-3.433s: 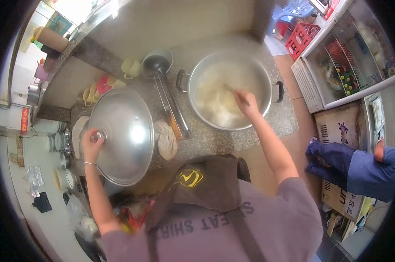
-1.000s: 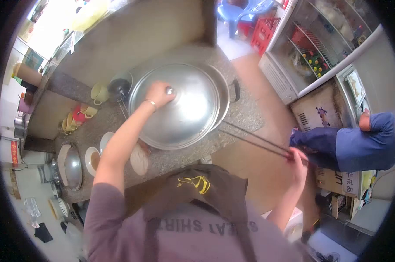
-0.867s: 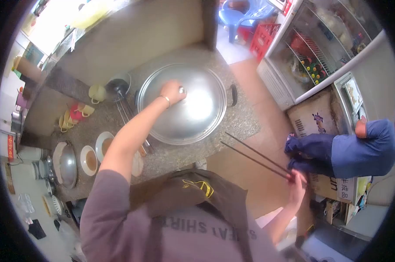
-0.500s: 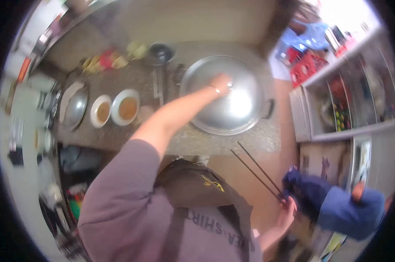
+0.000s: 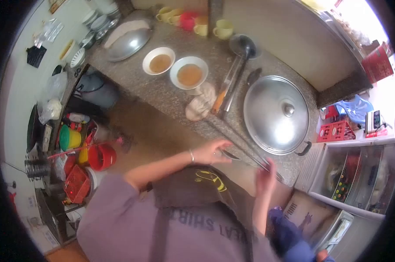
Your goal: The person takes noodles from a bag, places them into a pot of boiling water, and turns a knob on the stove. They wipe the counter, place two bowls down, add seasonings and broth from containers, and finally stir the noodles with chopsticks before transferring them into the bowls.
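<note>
My right hand [image 5: 265,174] is closed around a pair of long dark chopsticks [image 5: 239,142], whose tips point up and left over the counter edge towards a folded cloth [image 5: 200,102]. To its left, my left hand [image 5: 211,152] is held in front of the counter, fingers apart, with nothing visible in it. A small dark curved object [image 5: 230,155] shows beside its fingertips; I cannot make out what it is. Beyond my right hand, a large domed metal lid [image 5: 267,111] with a round knob covers a wide pan with dark side handles.
Two bowls of brown liquid [image 5: 189,75] stand on the stone counter, near a ladle [image 5: 239,74] and a smaller metal lid [image 5: 129,46]. Yellow and red mugs [image 5: 223,29] line the back. A glass-door fridge [image 5: 359,179] and someone in blue clothing [image 5: 289,236] are at right.
My left hand has come off the lid's knob and moved back towards my body. My right hand has raised the chopsticks to the counter's front edge. The view has turned left.
</note>
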### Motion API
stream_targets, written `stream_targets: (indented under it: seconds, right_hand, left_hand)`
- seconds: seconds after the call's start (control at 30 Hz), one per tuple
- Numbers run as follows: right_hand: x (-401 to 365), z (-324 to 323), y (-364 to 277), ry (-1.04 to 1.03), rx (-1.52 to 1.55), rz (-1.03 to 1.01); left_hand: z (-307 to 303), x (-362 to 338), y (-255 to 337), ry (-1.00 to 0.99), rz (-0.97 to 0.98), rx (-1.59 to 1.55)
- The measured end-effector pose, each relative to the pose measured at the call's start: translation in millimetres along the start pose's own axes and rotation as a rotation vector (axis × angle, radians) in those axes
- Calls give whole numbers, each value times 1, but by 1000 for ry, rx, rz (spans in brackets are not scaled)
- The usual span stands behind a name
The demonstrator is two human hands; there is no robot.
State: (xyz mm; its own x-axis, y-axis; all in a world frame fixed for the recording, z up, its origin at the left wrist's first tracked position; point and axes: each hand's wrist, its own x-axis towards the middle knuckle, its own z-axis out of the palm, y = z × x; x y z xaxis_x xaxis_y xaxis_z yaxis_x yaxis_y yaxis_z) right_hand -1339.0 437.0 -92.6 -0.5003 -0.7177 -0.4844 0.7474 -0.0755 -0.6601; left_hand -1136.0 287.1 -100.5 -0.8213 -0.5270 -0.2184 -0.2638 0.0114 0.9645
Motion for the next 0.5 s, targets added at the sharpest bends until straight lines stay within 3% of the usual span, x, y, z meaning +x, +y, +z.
stream_targets:
  seconds: [0.1, 0.17, 0.23, 0.27, 0.3, 0.33, 0.37, 0.43, 0.5]
  right_hand:
    - [-3, 90, 69, -535, -124, 352]
    - [-17, 132, 119, -706, -168, 499]
    - [-23, 145, 166, -934, -137, 588]
    - [-22, 147, 176, -1034, -503, 563]
    - [-21, 150, 190, -1173, -606, 474]
    - [-17, 149, 199, -1206, -726, 462]
    - [-11, 146, 207, -1237, -842, 448]
    - [13, 135, 217, -998, -1181, 253]
    - [65, 121, 232, -811, -1112, 19]
  left_hand:
    - [0, -46, -18, 1, 72, -250]
    - [-20, -78, -18, 357, 214, -577]
    - [-38, -123, -6, 592, -57, -887]
    - [-44, -142, -22, 685, 16, -952]
    - [-52, -163, -35, 760, 46, -891]
    - [-62, -186, -58, 786, 142, -1275]
    - [-70, -211, -70, 814, 141, -1324]
    - [-78, -260, -90, 855, 127, -1358]
    - [-82, -299, -116, 950, 45, -1339]
